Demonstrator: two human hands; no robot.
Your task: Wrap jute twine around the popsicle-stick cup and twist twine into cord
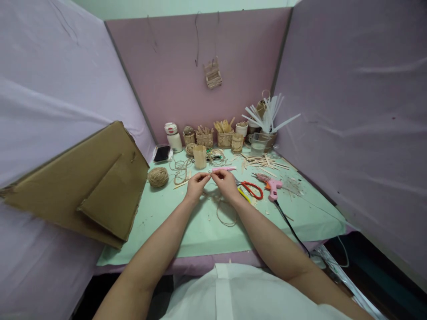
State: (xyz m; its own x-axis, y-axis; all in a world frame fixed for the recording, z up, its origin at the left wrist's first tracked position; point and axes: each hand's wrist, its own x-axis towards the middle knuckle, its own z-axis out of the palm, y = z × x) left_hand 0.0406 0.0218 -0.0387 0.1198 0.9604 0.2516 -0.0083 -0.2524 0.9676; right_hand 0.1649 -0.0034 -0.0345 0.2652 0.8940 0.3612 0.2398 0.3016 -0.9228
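My left hand [196, 186] and my right hand [225, 183] meet above the middle of the table, fingertips almost touching. Each pinches thumb against fingers on a thin strand of twine [218, 212], whose loose length loops on the cloth beneath my wrists. What lies right between the fingertips is too small to make out fully. Just beyond my hands lies a pink pen-like tool [224, 168]. Scissors with red handles [254, 190] rest by my right hand, and a yellow-handled tool [243, 194] is partly hidden under that wrist. A small tan cup [199, 157] stands behind my left hand.
A ball of twine [158, 177] sits left, near a leaning cardboard piece [100, 186]. To the right lie a pink glue gun [274, 188] with its cord and scattered wooden sticks [263, 162]. Stick-filled baskets [224, 139] and a white bottle [174, 138] line the back.
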